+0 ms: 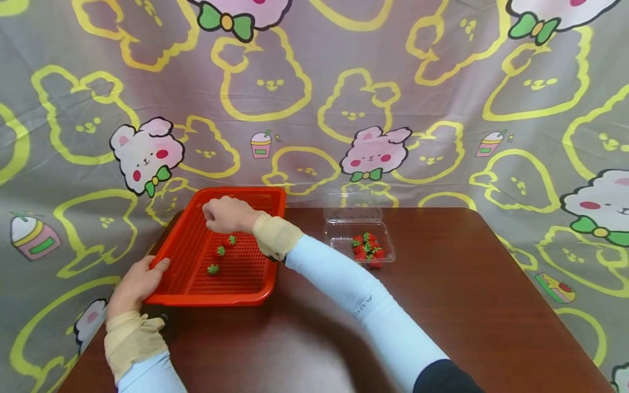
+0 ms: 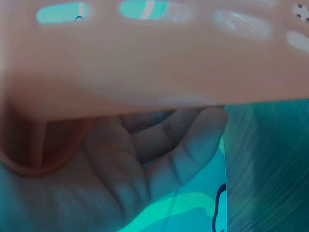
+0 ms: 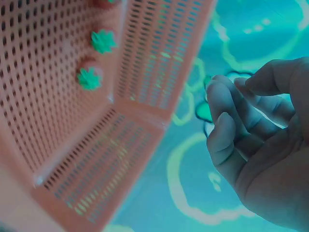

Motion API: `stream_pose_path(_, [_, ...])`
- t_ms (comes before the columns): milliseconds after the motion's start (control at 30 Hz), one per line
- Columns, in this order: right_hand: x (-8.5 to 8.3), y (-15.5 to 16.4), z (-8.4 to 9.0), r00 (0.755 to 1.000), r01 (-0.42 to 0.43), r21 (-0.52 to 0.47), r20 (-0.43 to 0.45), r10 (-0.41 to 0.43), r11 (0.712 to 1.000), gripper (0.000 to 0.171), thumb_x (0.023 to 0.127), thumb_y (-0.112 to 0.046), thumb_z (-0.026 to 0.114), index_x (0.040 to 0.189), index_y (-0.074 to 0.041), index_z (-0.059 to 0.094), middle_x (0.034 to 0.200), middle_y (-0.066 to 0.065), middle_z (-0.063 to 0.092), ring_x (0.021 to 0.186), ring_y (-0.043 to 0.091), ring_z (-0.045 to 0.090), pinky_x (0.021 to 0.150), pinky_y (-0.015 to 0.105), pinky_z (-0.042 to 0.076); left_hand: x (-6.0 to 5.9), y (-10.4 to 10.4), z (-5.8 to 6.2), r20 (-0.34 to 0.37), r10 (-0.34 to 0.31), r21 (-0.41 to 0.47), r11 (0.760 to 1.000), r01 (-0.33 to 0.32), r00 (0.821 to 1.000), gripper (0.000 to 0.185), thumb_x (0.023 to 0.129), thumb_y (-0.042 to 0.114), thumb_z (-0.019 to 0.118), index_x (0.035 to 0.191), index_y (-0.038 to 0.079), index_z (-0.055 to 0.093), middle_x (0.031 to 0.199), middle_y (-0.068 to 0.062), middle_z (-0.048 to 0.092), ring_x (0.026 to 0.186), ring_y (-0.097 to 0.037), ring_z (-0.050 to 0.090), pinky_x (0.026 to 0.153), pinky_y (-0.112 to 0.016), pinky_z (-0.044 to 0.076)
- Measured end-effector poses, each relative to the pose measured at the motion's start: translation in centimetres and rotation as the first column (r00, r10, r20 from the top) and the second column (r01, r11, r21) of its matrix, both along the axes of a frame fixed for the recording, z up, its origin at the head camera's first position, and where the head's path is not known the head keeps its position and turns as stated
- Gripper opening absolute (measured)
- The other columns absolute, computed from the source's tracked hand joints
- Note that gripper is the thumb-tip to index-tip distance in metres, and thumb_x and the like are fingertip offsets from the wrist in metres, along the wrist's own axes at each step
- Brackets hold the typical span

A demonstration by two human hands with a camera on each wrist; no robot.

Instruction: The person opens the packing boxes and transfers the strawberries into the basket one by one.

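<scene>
The red plastic basket is tilted at the left of the table. My left hand grips its left side, thumb over the rim and fingers underneath. Inside lie three strawberries with green leaf caps: a near one, a middle one and a farther one. My right hand hovers above the basket, and in the right wrist view its fingers are loosely curled with nothing between them. Two strawberry caps show clearly in that view.
A clear plastic box, lid raised at the back, stands right of the basket with several strawberries in it. Everything rests on a brown table. A patterned curtain hangs behind the table.
</scene>
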State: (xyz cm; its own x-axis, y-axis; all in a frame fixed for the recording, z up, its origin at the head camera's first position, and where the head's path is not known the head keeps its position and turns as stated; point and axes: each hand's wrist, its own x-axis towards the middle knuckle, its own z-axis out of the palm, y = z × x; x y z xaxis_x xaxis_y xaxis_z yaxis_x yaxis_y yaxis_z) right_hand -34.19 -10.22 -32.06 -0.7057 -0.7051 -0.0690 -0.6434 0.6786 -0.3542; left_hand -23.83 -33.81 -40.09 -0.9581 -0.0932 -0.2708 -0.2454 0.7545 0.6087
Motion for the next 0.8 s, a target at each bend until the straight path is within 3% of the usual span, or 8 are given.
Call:
stream_pose_path(133, [-0.1,1.9,1.6,0.997,0.013,-0.044,-0.081,-0.016,0.999,0.015,0.099,-0.021,0.05,0.085,-0.017,0.052,0.072,-0.004,0.047,0.061,0.009,0.038,0.058,0.022,0.031,0.0,-0.1,0.0,0.014,-0.003,0.016,1.0,0.003,1.0,0.068,0.104,0.047,0.03,0.139,-0.012,0.031,0.122,-0.032,0.049,0.102,-0.039,0.054,0.082,-0.045,0.043])
stream_pose_path(433, [-0.1,6.1,3.1,0.963,0.028,-0.139,-0.262,-0.064,0.99,0.009,0.096,-0.014,0.051,0.088,-0.016,0.054,0.075,-0.004,0.052,0.064,0.009,0.044,0.059,0.022,0.035,0.0,-0.2,0.1,0.025,-0.012,0.032,0.999,0.011,1.0,0.069,0.104,0.046,0.03,0.14,-0.013,0.029,0.123,-0.033,0.049,0.103,-0.04,0.053,0.083,-0.047,0.044])
stream_pose_path(600, [-0.2,8.9,3.1,0.929,0.037,-0.122,-0.361,-0.08,0.992,0.006,0.092,-0.011,0.052,0.09,-0.015,0.055,0.076,-0.004,0.054,0.067,0.011,0.046,0.059,0.024,0.036,0.0,-0.2,0.3,0.039,-0.007,0.038,0.999,0.006,0.999,0.069,0.104,0.047,0.03,0.141,-0.012,0.028,0.124,-0.032,0.048,0.103,-0.039,0.053,0.084,-0.048,0.044])
stream_pose_path(800, [-0.2,13.0,2.5,0.903,0.074,-0.125,-0.412,-0.12,0.989,0.003,0.09,-0.01,0.056,0.089,-0.013,0.056,0.075,-0.001,0.057,0.067,0.014,0.051,0.059,0.029,0.042,0.3,-0.1,0.4,0.025,-0.013,0.018,1.0,0.012,1.0,0.068,0.104,0.046,0.03,0.139,-0.013,0.029,0.122,-0.032,0.049,0.103,-0.04,0.052,0.083,-0.048,0.043])
